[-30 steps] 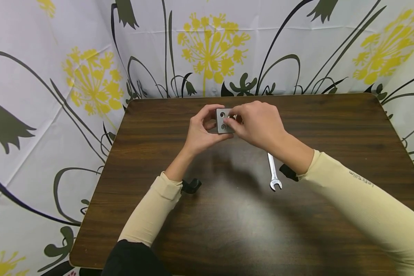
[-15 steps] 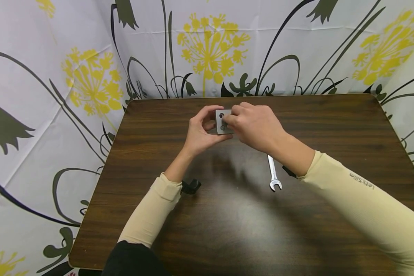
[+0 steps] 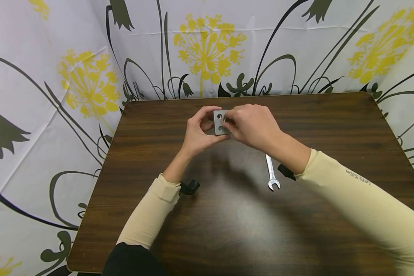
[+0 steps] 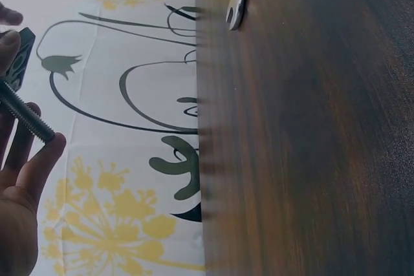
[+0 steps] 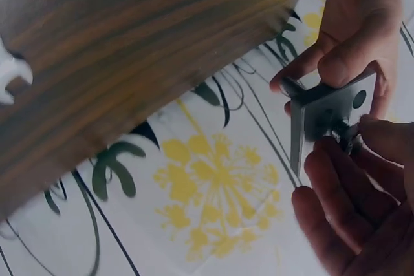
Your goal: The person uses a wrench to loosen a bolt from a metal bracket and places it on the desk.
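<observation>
Raised over the back of the table, my left hand [image 3: 197, 132] grips a small grey metal plate [image 3: 217, 123] by its edges, fingers above and thumb below. Round holes show in its face. My right hand [image 3: 257, 124] works at the plate's right half, thumb and fingers pinching a small dark threaded piece [image 5: 341, 131] at its face; cannot tell if this is a bolt or a nut. In the left wrist view a threaded bolt [image 4: 27, 116] sticks out beside the plate [image 4: 24, 56], a left fingertip [image 4: 58, 140] at its end.
An open-end wrench [image 3: 271, 174] lies on the dark wooden table [image 3: 241, 230], partly hidden under the right forearm. Black wrist camera mounts [image 3: 189, 187] jut from both sleeves. A white flowered curtain [image 3: 145, 50] hangs behind the table's far edge.
The right thumb and fingers have turned at the plate: the thumb swung out of sight, then back into view. The left hand keeps its grip. The whole head view has shifted slightly.
</observation>
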{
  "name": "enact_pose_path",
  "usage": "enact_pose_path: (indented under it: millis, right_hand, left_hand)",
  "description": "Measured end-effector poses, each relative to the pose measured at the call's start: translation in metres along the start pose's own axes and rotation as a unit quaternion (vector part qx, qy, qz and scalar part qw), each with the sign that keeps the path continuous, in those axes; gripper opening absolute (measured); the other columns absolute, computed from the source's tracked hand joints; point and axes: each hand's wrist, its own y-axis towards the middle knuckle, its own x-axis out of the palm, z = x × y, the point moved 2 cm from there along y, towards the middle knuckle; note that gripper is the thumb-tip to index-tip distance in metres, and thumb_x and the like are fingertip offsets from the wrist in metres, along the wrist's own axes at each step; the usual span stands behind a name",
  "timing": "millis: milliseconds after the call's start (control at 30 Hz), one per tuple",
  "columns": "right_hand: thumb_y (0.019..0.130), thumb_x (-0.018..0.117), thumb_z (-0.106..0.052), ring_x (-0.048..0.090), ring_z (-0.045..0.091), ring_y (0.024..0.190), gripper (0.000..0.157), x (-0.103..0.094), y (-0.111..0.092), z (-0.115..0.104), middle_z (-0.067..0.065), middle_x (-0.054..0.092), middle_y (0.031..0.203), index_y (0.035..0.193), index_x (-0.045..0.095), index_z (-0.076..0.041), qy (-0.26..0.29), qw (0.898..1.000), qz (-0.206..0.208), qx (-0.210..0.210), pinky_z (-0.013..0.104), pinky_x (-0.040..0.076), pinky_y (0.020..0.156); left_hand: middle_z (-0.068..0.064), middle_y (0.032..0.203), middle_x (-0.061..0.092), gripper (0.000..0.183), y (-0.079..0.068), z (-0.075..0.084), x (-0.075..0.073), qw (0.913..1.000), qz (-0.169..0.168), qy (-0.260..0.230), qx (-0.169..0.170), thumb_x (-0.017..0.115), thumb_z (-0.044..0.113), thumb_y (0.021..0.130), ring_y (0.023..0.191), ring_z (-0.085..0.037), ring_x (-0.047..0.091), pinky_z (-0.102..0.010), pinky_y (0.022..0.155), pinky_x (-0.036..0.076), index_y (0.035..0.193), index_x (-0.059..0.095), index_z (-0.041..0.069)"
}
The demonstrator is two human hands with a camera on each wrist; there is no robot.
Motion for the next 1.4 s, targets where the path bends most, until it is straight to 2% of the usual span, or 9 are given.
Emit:
enact_pose_path:
  millis: [100, 200, 367, 533, 767, 867, 1033, 1233, 1400]
  right_hand:
    - [0.09, 0.068, -0.015, 0.058, 0.021, 0.068, 0.004, 0.0011, -0.0015, -0.002, 0.003, 0.058, 0.073, 0.089, 0.072, -0.013, -0.058, 0.995, 0.032, -0.08, 0.036, 0.048, 0.046]
    - [0.088, 0.068, -0.01, 0.058, 0.022, 0.069, 0.005, 0.0022, -0.0029, -0.0015, 0.005, 0.057, 0.072, 0.087, 0.071, -0.013, -0.089, 0.988, 0.057, -0.116, 0.038, 0.047, 0.043]
    - [0.091, 0.069, -0.029, 0.059, 0.02, 0.06, 0.017, 0.0017, -0.0014, 0.0004, 0.001, 0.063, 0.072, 0.098, 0.074, -0.014, -0.058, 0.996, 0.05, -0.051, 0.038, 0.045, 0.042]
    - [0.093, 0.066, -0.036, 0.056, 0.021, 0.052, 0.027, 0.0017, 0.0025, 0.001, -0.001, 0.059, 0.06, 0.08, 0.069, -0.013, -0.051, 0.998, 0.033, 0.004, 0.038, 0.043, 0.041]
    - [0.087, 0.07, -0.01, 0.06, 0.022, 0.069, 0.002, 0.0028, 0.0006, -0.001, 0.004, 0.059, 0.074, 0.087, 0.071, -0.012, -0.069, 0.99, 0.051, -0.112, 0.038, 0.047, 0.044]
    - [0.084, 0.068, -0.003, 0.06, 0.022, 0.075, 0.014, 0.0036, -0.0007, -0.0002, 0.005, 0.06, 0.079, 0.092, 0.073, -0.013, -0.073, 0.985, 0.067, -0.141, 0.039, 0.048, 0.044]
    - [0.09, 0.071, -0.027, 0.06, 0.018, 0.065, 0.015, 0.0034, -0.0011, 0.0021, 0.0, 0.065, 0.08, 0.1, 0.075, -0.016, -0.028, 0.996, 0.056, -0.064, 0.037, 0.046, 0.044]
    - [0.093, 0.065, -0.042, 0.056, 0.017, 0.056, 0.027, 0.0031, 0.0025, 0.0025, -0.006, 0.06, 0.062, 0.086, 0.073, -0.017, 0.014, 0.999, 0.027, 0.043, 0.038, 0.043, 0.045]
    - [0.092, 0.07, -0.03, 0.058, 0.018, 0.062, 0.015, 0.0033, 0.0017, 0.0019, -0.002, 0.06, 0.07, 0.09, 0.074, -0.015, 0.0, 1.0, 0.021, -0.008, 0.037, 0.045, 0.047]
  left_hand:
    - [-0.021, 0.113, 0.061, 0.067, -0.0007, -0.0006, -0.0007, 1.0, 0.001, -0.005, -0.004, 0.085, -0.016, 0.061, 0.1, -0.023, 0.062, -0.048, 0.084, 0.056, 0.121, 0.057, -0.009]
    - [-0.021, 0.112, 0.061, 0.068, -0.0011, -0.0013, -0.001, 0.9999, 0.002, -0.014, -0.006, 0.085, -0.018, 0.06, 0.1, -0.023, 0.062, -0.047, 0.082, 0.057, 0.121, 0.056, -0.01]
    - [-0.019, 0.111, 0.062, 0.068, -0.0008, -0.0014, -0.0016, 0.9999, 0.002, -0.015, 0.001, 0.085, -0.018, 0.06, 0.099, -0.025, 0.063, -0.047, 0.081, 0.057, 0.121, 0.056, -0.011]
    - [-0.018, 0.111, 0.062, 0.067, 0.0013, -0.0011, -0.0025, 0.9999, 0.004, -0.01, 0.005, 0.085, -0.017, 0.06, 0.099, -0.026, 0.062, -0.048, 0.082, 0.057, 0.12, 0.057, -0.01]
    - [-0.018, 0.111, 0.062, 0.069, -0.0006, -0.0028, -0.0042, 0.9999, 0.001, -0.016, -0.003, 0.085, -0.018, 0.059, 0.099, -0.026, 0.062, -0.048, 0.081, 0.057, 0.122, 0.056, -0.01]
    - [-0.018, 0.11, 0.062, 0.07, -0.0015, -0.0026, -0.005, 0.9999, 0.002, -0.014, -0.004, 0.085, -0.018, 0.059, 0.098, -0.026, 0.062, -0.048, 0.08, 0.057, 0.122, 0.056, -0.01]
    - [-0.018, 0.109, 0.062, 0.068, -0.0011, -0.0017, -0.0048, 1.0, 0.003, -0.007, -0.002, 0.085, -0.017, 0.06, 0.098, -0.026, 0.062, -0.049, 0.081, 0.057, 0.121, 0.057, -0.009]
    - [-0.018, 0.112, 0.061, 0.067, -0.0004, -0.0004, -0.0043, 1.0, -0.002, -0.002, 0.005, 0.085, -0.016, 0.062, 0.099, -0.025, 0.062, -0.046, 0.08, 0.057, 0.122, 0.056, -0.01]
    - [-0.017, 0.111, 0.062, 0.068, 0.0, -0.0045, -0.0038, 1.0, -0.005, -0.005, 0.003, 0.086, -0.015, 0.062, 0.099, -0.025, 0.062, -0.049, 0.081, 0.057, 0.123, 0.056, -0.01]
